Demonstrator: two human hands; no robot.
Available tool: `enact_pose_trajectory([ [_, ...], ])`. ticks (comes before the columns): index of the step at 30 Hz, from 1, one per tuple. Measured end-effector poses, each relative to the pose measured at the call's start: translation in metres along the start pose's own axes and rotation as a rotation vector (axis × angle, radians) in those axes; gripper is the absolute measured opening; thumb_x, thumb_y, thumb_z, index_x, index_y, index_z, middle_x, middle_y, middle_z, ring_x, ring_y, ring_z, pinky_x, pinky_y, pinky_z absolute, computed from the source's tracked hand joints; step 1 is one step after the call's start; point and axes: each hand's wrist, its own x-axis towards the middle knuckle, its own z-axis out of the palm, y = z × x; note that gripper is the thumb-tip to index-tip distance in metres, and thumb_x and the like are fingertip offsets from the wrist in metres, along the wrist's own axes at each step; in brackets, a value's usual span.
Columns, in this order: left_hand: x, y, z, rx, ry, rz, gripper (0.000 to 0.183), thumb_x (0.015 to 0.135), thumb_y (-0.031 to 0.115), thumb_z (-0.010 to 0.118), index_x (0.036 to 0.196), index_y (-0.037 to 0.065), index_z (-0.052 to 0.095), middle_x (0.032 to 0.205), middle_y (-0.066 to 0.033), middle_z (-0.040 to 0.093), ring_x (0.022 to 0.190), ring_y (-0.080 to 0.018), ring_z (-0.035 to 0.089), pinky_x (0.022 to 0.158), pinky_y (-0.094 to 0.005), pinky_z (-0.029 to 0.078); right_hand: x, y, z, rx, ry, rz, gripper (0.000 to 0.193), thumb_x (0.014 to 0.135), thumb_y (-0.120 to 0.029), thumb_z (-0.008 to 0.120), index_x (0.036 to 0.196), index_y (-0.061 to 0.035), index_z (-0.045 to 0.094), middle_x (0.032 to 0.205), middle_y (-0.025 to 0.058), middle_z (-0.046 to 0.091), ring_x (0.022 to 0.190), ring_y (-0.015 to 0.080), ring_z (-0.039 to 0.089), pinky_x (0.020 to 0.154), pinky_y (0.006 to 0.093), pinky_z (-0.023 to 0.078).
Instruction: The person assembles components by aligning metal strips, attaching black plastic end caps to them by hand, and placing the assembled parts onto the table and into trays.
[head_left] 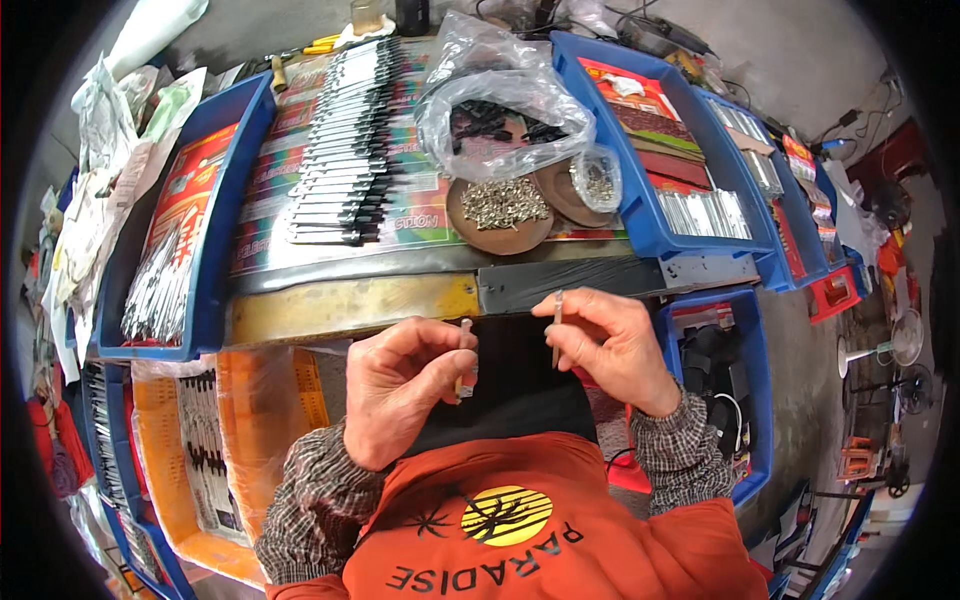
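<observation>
My left hand (pixel 398 385) pinches a short, slim metal strip (pixel 466 350) upright between thumb and fingers. Level with it, my right hand (pixel 612 345) grips a second slim metal strip (pixel 557 325) by thumb and forefinger. Both hands are held apart in front of the bench edge, above my lap. Beyond them, small shiny metal fasteners (pixel 503 203) are heaped on a round brown dish (pixel 490 240). A long row of slender silver-and-black metal parts (pixel 345 150) lies to the left of that dish.
A clear plastic bag (pixel 500 80) of black parts sits behind the dish. Blue trays (pixel 205 270) with metal pieces flank the bench, another blue tray (pixel 640 215) standing at right. Below left is an orange crate (pixel 160 440); a blue bin (pixel 762 420) is below right.
</observation>
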Motion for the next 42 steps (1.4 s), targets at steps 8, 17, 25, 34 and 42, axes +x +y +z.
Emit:
enact_pose_trajectory([
  [8, -0.003, -0.016, 0.0, -0.121, -0.037, -0.033, 0.011, 0.087, 0.002, 0.065, 0.097, -0.003, 0.066, 0.084, -0.0058, 0.067, 0.07, -0.0083, 0.062, 0.057, -0.0206, 0.051, -0.005, 0.006, 0.037, 0.13, -0.125, 0.004, 0.033, 0.088, 0.001, 0.061, 0.121, 0.0016, 0.057, 0.078, 0.0034, 0.063, 0.062, 0.0077, 0.06, 0.057, 0.0216, 0.05],
  [17, -0.005, -0.02, 0.001, -0.139, -0.035, -0.034, 0.011, 0.088, 0.004, 0.065, 0.096, -0.003, 0.067, 0.085, -0.0059, 0.068, 0.072, -0.0077, 0.06, 0.059, -0.0211, 0.051, -0.01, 0.011, 0.055, 0.181, -0.098, -0.051, 0.041, 0.089, 0.0, 0.061, 0.129, 0.0004, 0.052, 0.094, 0.0079, 0.064, 0.069, 0.0084, 0.059, 0.06, 0.0233, 0.051],
  [25, -0.004, -0.03, 0.0, -0.223, -0.067, -0.046, 0.01, 0.088, 0.002, 0.064, 0.095, -0.004, 0.067, 0.084, -0.0064, 0.067, 0.069, -0.0089, 0.06, 0.059, -0.0218, 0.05, -0.009, 0.011, 0.058, 0.107, -0.09, -0.058, 0.041, 0.088, 0.0, 0.061, 0.128, 0.0003, 0.053, 0.093, 0.0086, 0.064, 0.071, 0.0094, 0.061, 0.063, 0.0241, 0.052],
  [34, -0.006, -0.034, 0.002, -0.25, -0.046, -0.026, 0.01, 0.088, 0.002, 0.064, 0.095, -0.005, 0.067, 0.084, -0.0074, 0.067, 0.07, -0.0107, 0.061, 0.061, -0.0225, 0.051, -0.01, 0.009, 0.06, 0.09, -0.083, -0.032, 0.042, 0.088, -0.002, 0.062, 0.129, -0.001, 0.053, 0.093, 0.0083, 0.064, 0.072, 0.0095, 0.061, 0.064, 0.0241, 0.052],
  [42, -0.006, -0.035, 0.002, -0.246, -0.032, -0.013, 0.01, 0.088, 0.001, 0.063, 0.095, -0.005, 0.066, 0.083, -0.0077, 0.067, 0.07, -0.0108, 0.061, 0.061, -0.0224, 0.051, -0.01, 0.009, 0.06, 0.098, -0.085, -0.02, 0.042, 0.089, -0.001, 0.061, 0.13, -0.0018, 0.052, 0.093, 0.0077, 0.064, 0.073, 0.0087, 0.06, 0.064, 0.0232, 0.052],
])
